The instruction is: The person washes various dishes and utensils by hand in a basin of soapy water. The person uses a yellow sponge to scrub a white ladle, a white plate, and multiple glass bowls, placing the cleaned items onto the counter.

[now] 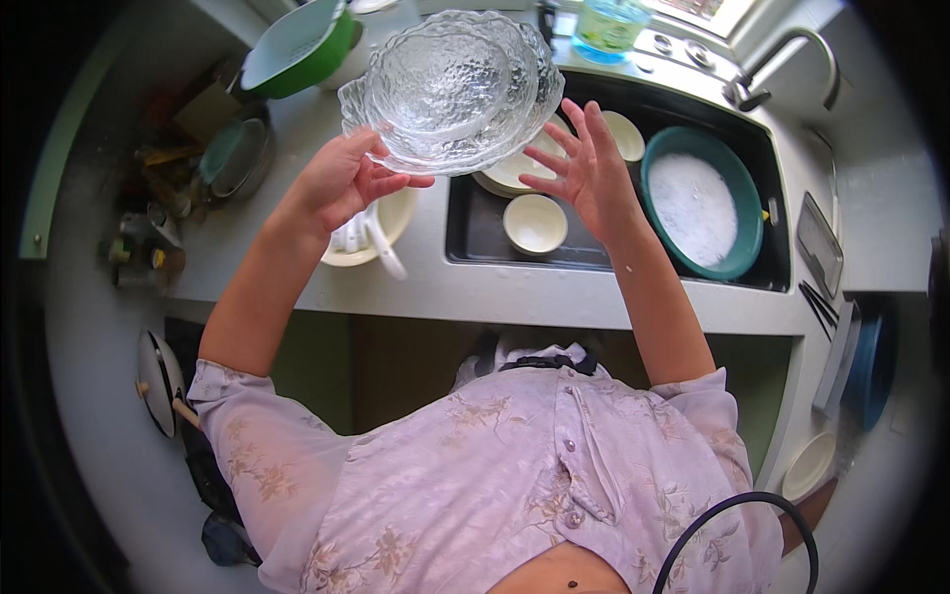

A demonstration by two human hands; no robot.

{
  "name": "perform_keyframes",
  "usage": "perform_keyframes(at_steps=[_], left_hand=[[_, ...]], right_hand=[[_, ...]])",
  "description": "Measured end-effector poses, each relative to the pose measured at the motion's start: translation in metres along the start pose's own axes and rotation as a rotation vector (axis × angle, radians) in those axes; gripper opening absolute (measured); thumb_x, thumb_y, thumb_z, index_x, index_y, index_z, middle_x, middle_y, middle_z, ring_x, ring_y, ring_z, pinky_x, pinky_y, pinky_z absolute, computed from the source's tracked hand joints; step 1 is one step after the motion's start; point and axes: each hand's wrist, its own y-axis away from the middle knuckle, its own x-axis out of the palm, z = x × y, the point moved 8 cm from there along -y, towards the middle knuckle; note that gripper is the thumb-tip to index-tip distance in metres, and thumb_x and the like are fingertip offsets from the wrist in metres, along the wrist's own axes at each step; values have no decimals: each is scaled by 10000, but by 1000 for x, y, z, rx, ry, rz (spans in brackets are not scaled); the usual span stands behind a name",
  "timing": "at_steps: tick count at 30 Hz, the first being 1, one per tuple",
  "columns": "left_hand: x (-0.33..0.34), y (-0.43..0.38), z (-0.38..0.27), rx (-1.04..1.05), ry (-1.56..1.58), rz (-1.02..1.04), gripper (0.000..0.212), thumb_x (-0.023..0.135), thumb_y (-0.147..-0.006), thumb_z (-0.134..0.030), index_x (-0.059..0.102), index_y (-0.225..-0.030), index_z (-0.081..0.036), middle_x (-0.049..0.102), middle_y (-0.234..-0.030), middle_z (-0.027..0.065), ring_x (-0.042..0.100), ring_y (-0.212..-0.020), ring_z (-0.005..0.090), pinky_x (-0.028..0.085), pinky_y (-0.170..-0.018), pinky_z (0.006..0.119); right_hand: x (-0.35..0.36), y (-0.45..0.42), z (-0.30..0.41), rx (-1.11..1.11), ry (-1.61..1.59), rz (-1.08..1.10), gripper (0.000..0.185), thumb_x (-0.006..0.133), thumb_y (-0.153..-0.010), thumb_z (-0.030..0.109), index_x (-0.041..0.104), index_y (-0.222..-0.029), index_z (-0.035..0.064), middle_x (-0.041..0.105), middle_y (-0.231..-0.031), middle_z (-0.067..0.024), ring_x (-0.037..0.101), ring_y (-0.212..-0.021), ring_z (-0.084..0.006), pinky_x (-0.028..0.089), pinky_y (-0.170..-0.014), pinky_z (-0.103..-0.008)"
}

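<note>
My left hand (356,178) grips the rim of a clear textured glass plate (453,82) with a wavy edge, held raised above the counter. Its outlines overlap, so more than one glass dish may be stacked there. To the right of the glass, my right hand (582,171) is spread with nothing in it. Below it, a small cream bowl (536,224) sits in the black sink (482,241). Several pale plates (512,172) are stacked behind that bowl, partly hidden by the glass and my fingers. Another pale bowl (623,136) stands farther back.
A teal basin (751,215) of white suds fills the sink's right end, near the faucet (794,37). White spoons (382,241) rest in a cream bowl (404,211) on the left counter. Behind are a green colander (297,52) and a bottle of blue liquid (605,33).
</note>
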Motion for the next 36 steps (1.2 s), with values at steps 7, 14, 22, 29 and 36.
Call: perform_keyframes(at_steps=[7,14,22,29,36], left_hand=[[125,-74,70,-151,-161,182,277,352,-662,-5,343,-932,55,462,-948,206,535,-781,327,486,-652,276],[222,-187,200,-355,-22,212,240,316,-700,9,271,-917,102,391,-946,266,502,-807,391,464,-727,348],[274,-257,319,-728,-49,118,368,294,-709,-14,223,-1041,129,426,-952,295,520,-809,350,498,-618,265],[268,-285,383,-972,-32,143,323,289,-711,-79,340,-939,145,503,-862,278,571,-612,213,488,-478,202],[245,-306,379,-833,-206,-50,275,300,-702,-82,400,-891,90,515,-808,258,559,-537,246,459,-396,245]], right_hand=[[-111,37,45,-107,31,-216,738,579,-685,264,100,-1216,83,346,-1124,-127,383,-1013,-261,361,-768,-358],[-290,72,42,-77,-286,-533,730,570,-634,3,125,-1208,81,310,-1126,-186,402,-983,-315,395,-748,-463],[-433,114,11,173,-36,-1030,665,514,-533,-52,280,-1134,111,392,-1046,-164,445,-903,-328,428,-586,-458],[-480,120,-9,418,107,-1288,598,526,-493,-11,357,-1062,54,468,-940,-176,507,-759,-330,404,-467,-436],[-479,107,-21,444,160,-1359,469,531,-515,-8,414,-967,38,452,-929,-168,470,-785,-320,399,-557,-448]])
